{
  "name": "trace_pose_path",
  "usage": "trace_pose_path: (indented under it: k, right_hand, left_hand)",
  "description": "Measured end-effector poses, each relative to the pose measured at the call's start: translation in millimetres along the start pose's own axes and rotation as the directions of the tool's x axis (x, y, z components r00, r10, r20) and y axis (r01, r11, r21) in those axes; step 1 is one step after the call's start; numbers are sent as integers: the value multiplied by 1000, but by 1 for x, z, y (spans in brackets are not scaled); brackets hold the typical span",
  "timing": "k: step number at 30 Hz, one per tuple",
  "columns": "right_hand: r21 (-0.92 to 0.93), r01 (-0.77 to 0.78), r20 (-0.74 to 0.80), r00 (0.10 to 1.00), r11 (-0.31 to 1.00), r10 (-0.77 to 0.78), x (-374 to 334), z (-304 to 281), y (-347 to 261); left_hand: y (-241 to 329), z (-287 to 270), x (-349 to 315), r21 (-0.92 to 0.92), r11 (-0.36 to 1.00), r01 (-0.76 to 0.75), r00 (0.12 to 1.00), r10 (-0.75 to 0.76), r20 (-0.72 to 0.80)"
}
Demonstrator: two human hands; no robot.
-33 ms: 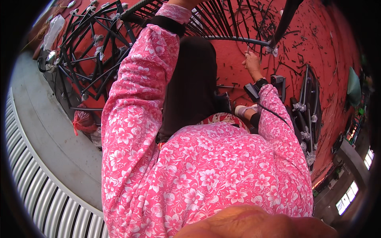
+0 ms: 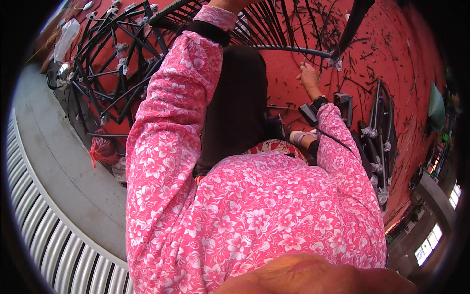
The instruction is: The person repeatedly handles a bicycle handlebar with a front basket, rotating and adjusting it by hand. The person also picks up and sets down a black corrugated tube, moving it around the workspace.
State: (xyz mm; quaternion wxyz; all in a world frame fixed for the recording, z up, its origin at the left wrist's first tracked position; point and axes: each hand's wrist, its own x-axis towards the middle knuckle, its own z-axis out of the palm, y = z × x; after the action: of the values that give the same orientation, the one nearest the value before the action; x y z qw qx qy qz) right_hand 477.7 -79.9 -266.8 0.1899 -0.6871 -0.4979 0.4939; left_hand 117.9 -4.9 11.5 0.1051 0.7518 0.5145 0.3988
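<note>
A dark frame strung with many thin dark strips [image 2: 264,24] stands in front of me, with a rounded grey-blue bar [image 2: 293,48] along its near side. At the top edge my left hand [image 2: 231,4] reaches to the frame's upper left; its fingers are cut off by the picture edge. Below the bar, on the right, my right hand [image 2: 308,77] is closed, with its fingers pinched on a thin dark strip that runs up toward the frame. A dark band circles each wrist.
Bare dark metal frames [image 2: 115,73] with plastic-wrapped ends are stacked at the left. Another curved frame [image 2: 384,127] lies at the right. Dark strip scraps litter the red floor [image 2: 391,54]. A red bag [image 2: 103,148] sits beside the grey ledge [image 2: 58,132].
My right hand has shifted slightly to the left. The left arm has moved a little to the right. The frame stays in place.
</note>
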Motion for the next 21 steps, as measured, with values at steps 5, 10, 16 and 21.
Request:
trace_pose_path:
  k: [5,10,16,21]
  right_hand:
    - [144,77,135,986,987,-97,27,19,14]
    - [237,-34,66,998,971,18,30,28,21]
    - [269,-124,-35,990,955,139,15,27,24]
    - [97,-76,93,993,992,67,-27,19,-34]
  left_hand:
    - [19,14,2,22,999,-25,1000,24,11]
    - [31,24,0,-4,996,-94,995,94,-44]
    - [29,18,-5,-23,996,-91,996,91,-3]
    - [34,32,-7,4,977,-213,961,210,-178]
